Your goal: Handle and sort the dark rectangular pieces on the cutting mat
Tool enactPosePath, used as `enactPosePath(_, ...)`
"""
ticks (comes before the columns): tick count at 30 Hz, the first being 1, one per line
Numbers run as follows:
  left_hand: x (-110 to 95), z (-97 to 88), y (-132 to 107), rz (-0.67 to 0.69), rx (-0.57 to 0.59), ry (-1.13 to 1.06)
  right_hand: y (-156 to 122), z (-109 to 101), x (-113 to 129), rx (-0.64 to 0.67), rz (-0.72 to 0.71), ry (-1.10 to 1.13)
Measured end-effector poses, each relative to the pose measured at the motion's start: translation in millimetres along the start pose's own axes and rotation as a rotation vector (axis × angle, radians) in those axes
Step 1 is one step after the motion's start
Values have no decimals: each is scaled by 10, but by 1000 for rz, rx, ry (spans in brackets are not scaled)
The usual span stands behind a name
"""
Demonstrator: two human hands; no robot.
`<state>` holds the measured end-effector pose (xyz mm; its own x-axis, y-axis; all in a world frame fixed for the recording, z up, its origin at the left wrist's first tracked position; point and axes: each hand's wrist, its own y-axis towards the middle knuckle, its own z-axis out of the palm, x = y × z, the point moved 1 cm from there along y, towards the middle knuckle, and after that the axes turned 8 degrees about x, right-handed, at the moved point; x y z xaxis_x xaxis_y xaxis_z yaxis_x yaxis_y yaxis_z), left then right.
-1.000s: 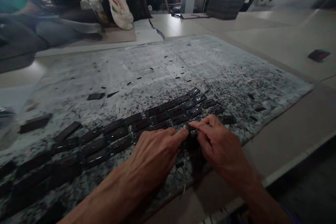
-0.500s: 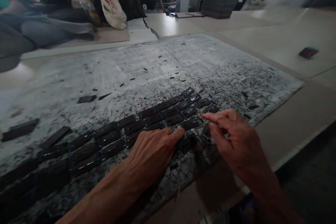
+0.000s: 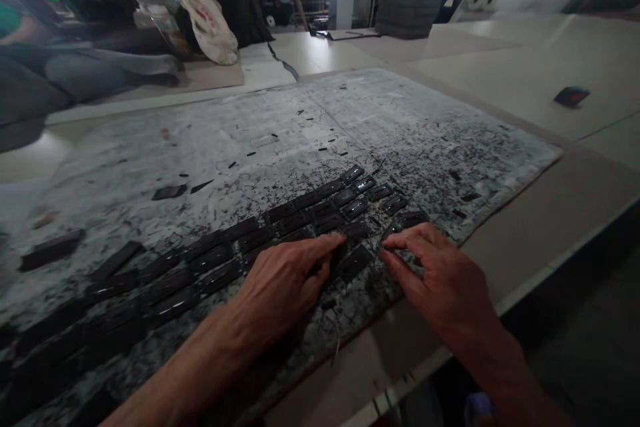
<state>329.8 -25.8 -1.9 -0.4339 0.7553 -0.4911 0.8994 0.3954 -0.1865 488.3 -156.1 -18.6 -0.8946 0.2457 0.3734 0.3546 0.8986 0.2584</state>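
Note:
Rows of small dark rectangular pieces with shiny clear edges (image 3: 219, 275) run diagonally over a scuffed white board (image 3: 320, 140). My left hand (image 3: 287, 273) rests on the near rows, index finger stretched out and thumb apart, touching a dark piece (image 3: 356, 232) at its fingertip. Just below that lies another loose glossy piece (image 3: 355, 263). My right hand (image 3: 440, 273) has its thumb and index finger brought together low over the board, close to a tilted dark piece (image 3: 393, 229). Whatever is between those fingertips is too small or hidden to make out.
Dark shreds and offcuts litter the board. A black strip (image 3: 53, 250) lies at the left. Farther back are a white plastic bag (image 3: 207, 20), grey cloth (image 3: 100, 70) and a stack of dark sheets (image 3: 414, 0). A small dark object (image 3: 571, 96) sits on the right tabletop.
My right hand has drawn its thumb and index tip together a little lower on the board. My left index finger has shifted slightly; the view has moved a little.

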Motion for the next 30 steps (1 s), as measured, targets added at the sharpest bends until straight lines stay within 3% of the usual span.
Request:
enactPosePath(8, -33, 5, 56, 16, 9, 2, 5, 46, 3, 30, 5, -46)
enactPosePath(16, 0, 30, 85, 30, 8, -49, 162, 86, 110, 245, 2, -166)
enactPosePath(19, -10, -45, 56, 17, -36, -219, 195, 99, 132, 264, 13, -191)
enactPosePath(24, -44, -186, -62, -133, -185, -543, 202, 125, 134, 171, -22, -174)
enactPosePath(30, -137, -124, -127, -270, -77, -1110, 127, 62, 132, 34, -45, -162)
